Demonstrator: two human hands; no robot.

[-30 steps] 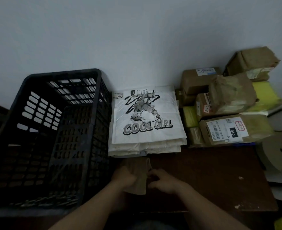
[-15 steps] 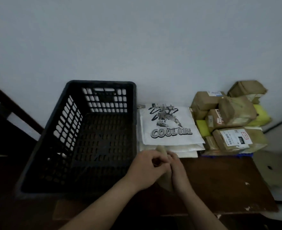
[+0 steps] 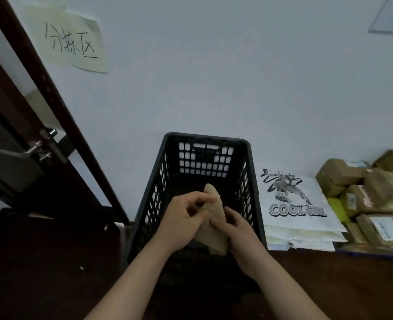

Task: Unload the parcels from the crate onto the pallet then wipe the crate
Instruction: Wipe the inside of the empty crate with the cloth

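Observation:
A black slotted plastic crate (image 3: 184, 144) stands against the wall, with no parcels visible inside. Over its open top, both hands hold a folded tan cloth (image 3: 215, 204). My left hand (image 3: 184, 218) pinches the cloth's left side near the top. My right hand (image 3: 239, 232) grips its right edge lower down. To the right of the crate lies a stack of white mailer bags (image 3: 299, 211), the top one printed "COOL GIRL". Brown and yellow parcels (image 3: 364, 192) are piled further right on a blue pallet (image 3: 375, 256) whose edge just shows.
A dark wooden door (image 3: 10, 144) with a metal handle (image 3: 26, 152) stands open at the left. A paper sign (image 3: 71, 40) with handwritten characters hangs on the white wall. Dark floor lies in front of the crate and parcels.
The view has swung left, so the crate now sits in the middle. Both hands have carried the cloth from in front of the mailer stack to above the crate.

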